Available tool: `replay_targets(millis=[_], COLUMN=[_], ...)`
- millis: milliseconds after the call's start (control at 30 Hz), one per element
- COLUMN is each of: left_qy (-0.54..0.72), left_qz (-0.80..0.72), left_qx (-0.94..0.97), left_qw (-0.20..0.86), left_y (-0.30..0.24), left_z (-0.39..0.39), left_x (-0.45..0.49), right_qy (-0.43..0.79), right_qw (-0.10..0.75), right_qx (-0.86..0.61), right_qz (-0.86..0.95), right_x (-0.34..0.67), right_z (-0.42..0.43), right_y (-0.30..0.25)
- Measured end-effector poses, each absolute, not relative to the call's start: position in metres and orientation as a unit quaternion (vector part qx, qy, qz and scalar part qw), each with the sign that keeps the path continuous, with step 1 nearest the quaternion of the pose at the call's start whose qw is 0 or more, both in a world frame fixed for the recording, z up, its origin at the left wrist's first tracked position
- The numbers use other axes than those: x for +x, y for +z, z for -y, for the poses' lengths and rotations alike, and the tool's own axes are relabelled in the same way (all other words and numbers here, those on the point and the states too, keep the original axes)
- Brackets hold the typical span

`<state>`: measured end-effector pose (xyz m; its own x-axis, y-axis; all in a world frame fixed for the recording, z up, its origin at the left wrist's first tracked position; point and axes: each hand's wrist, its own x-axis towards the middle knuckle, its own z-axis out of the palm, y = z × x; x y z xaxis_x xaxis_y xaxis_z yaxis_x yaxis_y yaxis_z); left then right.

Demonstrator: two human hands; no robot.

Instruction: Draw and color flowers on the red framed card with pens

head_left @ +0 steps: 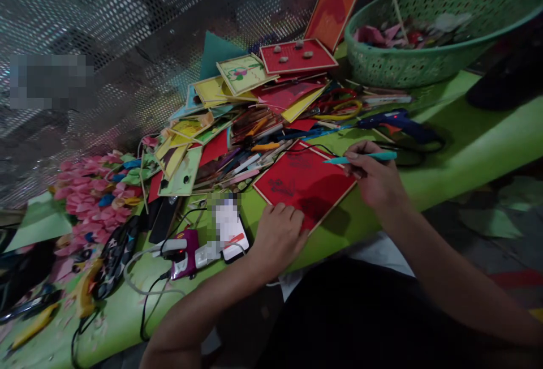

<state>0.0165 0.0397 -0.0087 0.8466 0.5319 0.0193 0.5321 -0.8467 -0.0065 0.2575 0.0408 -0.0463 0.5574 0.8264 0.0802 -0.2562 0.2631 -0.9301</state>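
A red card with a thin pale stick frame lies at an angle near the table's front edge, dark marks on its surface. My left hand is closed with bent fingers over the card's lower left edge. In my right hand a teal pen is pinched, its tip pointing left above the card's upper part. Whether the tip touches the card I cannot tell. A thin black cord crosses near the card's upper corner.
Framed coloured cards and loose pens pile up behind. A blue glue gun lies at right, below a green basket. To the left are a phone, a purple power strip, pink paper petals and a yellow glue gun.
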Motion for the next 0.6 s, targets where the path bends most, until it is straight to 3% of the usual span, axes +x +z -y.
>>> replay_targets(millis=[300, 367, 467, 600], left_qy=[-0.01, -0.008, 0.073, 0.048], left_qz=[0.263, 0.185, -0.095, -0.06], left_qx=[-0.964, -0.981, -0.963, -0.979], left_qw=[-0.02, -0.061, -0.241, -0.189], left_y=[0.016, 0.027, 0.034, 0.015], left_z=[-0.031, -0.015, 0.007, 0.017], left_x=[0.015, 0.016, 0.02, 0.027], right_qy=[0.359, 0.362, 0.363, 0.356], right_qw=[0.748, 0.748, 0.752, 0.747], right_qx=[-0.491, -0.49, -0.485, -0.496], right_qz=[0.265, 0.263, 0.26, 0.264], right_x=[0.259, 0.259, 0.26, 0.261], right_z=[-0.039, -0.039, -0.038, -0.037], right_y=[-0.05, -0.049, -0.048, -0.048])
